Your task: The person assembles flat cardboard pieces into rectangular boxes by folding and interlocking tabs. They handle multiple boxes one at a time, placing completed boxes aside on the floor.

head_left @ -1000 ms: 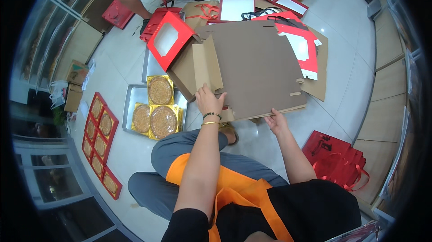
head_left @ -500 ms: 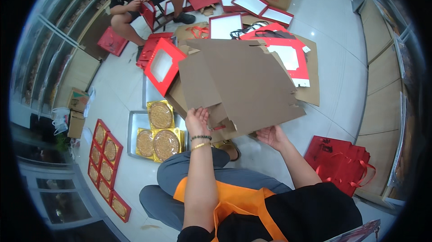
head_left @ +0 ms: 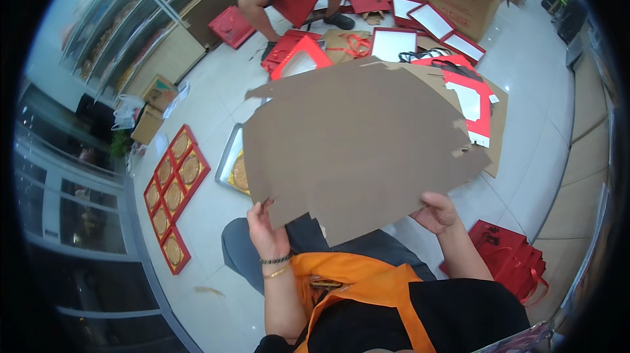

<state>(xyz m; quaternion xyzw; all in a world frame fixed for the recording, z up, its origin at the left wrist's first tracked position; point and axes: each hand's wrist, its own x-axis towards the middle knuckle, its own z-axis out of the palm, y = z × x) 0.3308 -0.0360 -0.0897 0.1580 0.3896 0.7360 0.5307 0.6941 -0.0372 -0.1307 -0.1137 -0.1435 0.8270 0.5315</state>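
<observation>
As my left hand [head_left: 268, 233] and right hand [head_left: 437, 214] pinch the brown cardboard [head_left: 361, 143] only by its edges, it could sag.

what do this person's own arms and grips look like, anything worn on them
The arms come out of short black sleeves and are bare below. The left grip is ungloved, with a dark beaded bracelet and a thin gold-coloured bangle at its wrist. The right grip is ungloved too, with no wristwear visible.

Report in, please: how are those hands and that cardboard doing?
Left hand and right hand gripping brown cardboard sheet near its closer edge. Sheet spread open. Metal tray partly hidden behind it.
</observation>
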